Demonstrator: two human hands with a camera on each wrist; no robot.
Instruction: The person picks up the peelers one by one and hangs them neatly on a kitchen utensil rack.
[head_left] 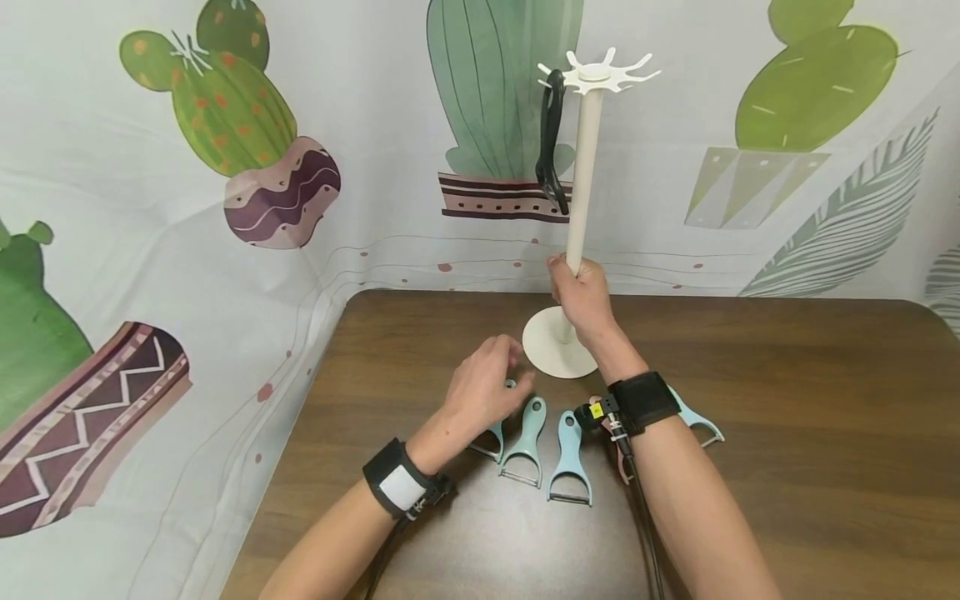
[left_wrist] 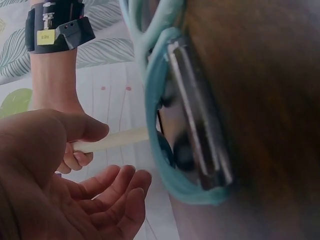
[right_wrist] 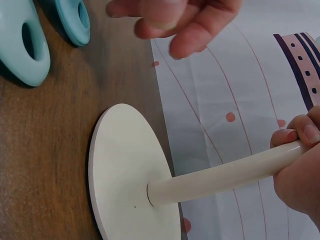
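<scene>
My right hand [head_left: 588,300] grips the lower pole of a cream utensil stand [head_left: 585,183], fingers wrapped round it above the round base [right_wrist: 125,165]. From a hook on the stand's left side hangs a black utensil [head_left: 551,142], shaped like a peeler seen edge-on. Left of the base, my left hand [head_left: 483,383] hovers with loosely bent fingers and nothing in them. Below it lies a teal peeler [left_wrist: 154,125], partly covered by that hand in the head view. Beside it are a green peeler [head_left: 532,425] and a light blue peeler [head_left: 569,442].
A pink peeler [head_left: 622,465] is mostly hidden behind my right wrist. Another blue peeler [head_left: 696,419] lies right of that forearm. The brown table [head_left: 825,433] meets a cactus-print cloth [head_left: 390,167] behind and at left. Cables run from both wristbands.
</scene>
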